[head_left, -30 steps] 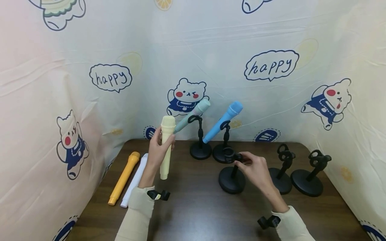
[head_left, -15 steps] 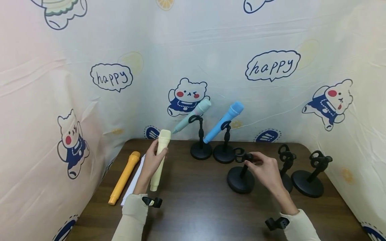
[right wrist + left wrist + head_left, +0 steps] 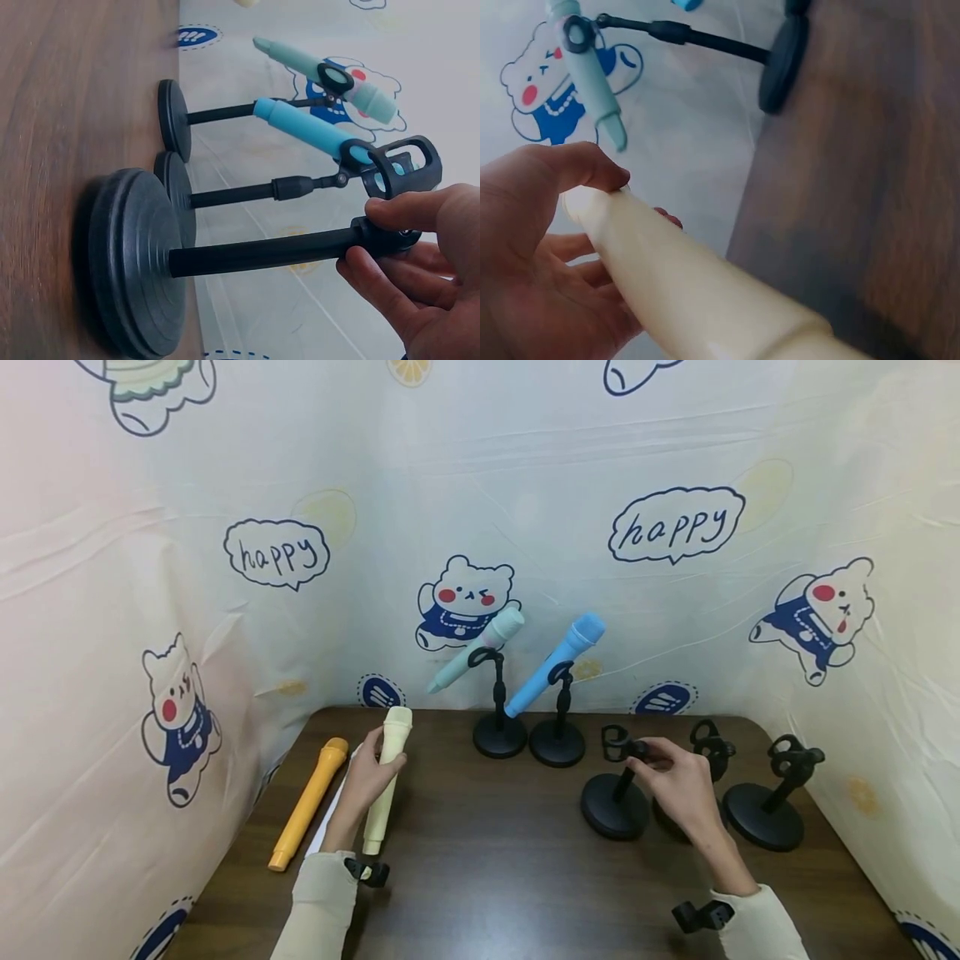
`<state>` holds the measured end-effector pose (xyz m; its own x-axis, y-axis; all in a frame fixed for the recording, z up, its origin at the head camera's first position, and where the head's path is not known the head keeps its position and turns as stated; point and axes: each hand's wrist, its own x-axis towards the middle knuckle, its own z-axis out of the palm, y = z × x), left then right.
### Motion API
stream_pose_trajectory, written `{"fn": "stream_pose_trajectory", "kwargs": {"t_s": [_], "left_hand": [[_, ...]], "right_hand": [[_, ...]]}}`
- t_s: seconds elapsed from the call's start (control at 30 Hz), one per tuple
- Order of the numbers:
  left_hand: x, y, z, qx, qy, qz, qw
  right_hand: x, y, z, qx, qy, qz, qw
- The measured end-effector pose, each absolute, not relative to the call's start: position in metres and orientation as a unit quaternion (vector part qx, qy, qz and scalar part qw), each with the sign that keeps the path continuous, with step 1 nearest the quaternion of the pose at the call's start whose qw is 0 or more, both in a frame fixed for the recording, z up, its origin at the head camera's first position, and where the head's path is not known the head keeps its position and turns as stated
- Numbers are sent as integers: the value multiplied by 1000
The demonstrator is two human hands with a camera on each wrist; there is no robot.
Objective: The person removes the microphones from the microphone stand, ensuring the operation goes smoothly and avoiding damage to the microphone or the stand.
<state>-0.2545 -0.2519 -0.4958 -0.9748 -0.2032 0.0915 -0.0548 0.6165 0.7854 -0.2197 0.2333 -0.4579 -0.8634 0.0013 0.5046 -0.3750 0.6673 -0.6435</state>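
My left hand (image 3: 367, 781) grips a pale yellow toy microphone (image 3: 387, 772), head up and tilted, beside a white microphone (image 3: 330, 814) that the hand partly hides. In the left wrist view the thumb and fingers wrap round the yellow microphone (image 3: 682, 277). With thumb and fingers my right hand (image 3: 682, 785) pinches the top of a black microphone stand (image 3: 615, 807) just below its clip. The right wrist view shows that stand's round base (image 3: 135, 262) and its clip (image 3: 405, 169) with no microphone of its own.
An orange microphone (image 3: 309, 804) lies at the left. At the back, a mint microphone (image 3: 477, 649) and a blue microphone (image 3: 555, 664) sit tilted in stands. Two more black stands, one partly hidden by my right hand, include the far right stand (image 3: 765, 816). A printed cloth hangs behind.
My left hand has moved left and down with the yellow microphone, towards the white one. The right hand has shifted the black stand to the right, closer to the other stands.
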Motion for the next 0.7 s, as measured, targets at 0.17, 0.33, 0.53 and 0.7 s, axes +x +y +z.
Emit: {"fn": "stream_pose_trajectory", "kwargs": {"t_s": [0.17, 0.33, 0.53, 0.7], "left_hand": [[-254, -258, -504, 79, -918, -375, 97], [-254, -261, -508, 72, -934, -333, 109], [-250, -263, -510, 81, -943, -304, 106], [-247, -262, -510, 84, -953, -275, 98]], "right_hand": [[-221, 236, -459, 93, -886, 389, 235], [-222, 239, -459, 80, -888, 391, 227], [-223, 240, -461, 71, -892, 389, 220], [-223, 241, -462, 69, -894, 386, 218]]}}
